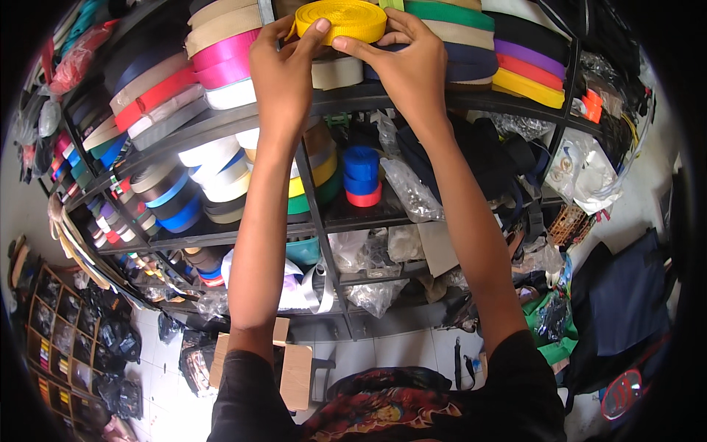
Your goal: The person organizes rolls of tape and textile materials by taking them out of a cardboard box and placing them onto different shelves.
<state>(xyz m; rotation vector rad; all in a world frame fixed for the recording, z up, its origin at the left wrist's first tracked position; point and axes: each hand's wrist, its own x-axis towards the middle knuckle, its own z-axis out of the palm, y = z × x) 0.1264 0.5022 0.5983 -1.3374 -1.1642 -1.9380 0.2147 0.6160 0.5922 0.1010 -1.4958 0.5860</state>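
Both my arms reach up to a shelf, and a flat roll of yellow webbing sits between my hands. My left hand grips the roll's left side, thumb on its front edge. On the other side my right hand pinches the roll, thumb on the front and the other fingers partly hidden behind it. Just below the yellow roll lies a beige webbing roll. Pink webbing rolls are stacked beside my left hand. Green webbing and dark blue webbing lie beside my right.
Black shelving spans the view, packed with coloured rolls. Blue rolls on a red roll stand one level down, near plastic bags. A cardboard piece is low by my left arm. Dark fabric hangs at right.
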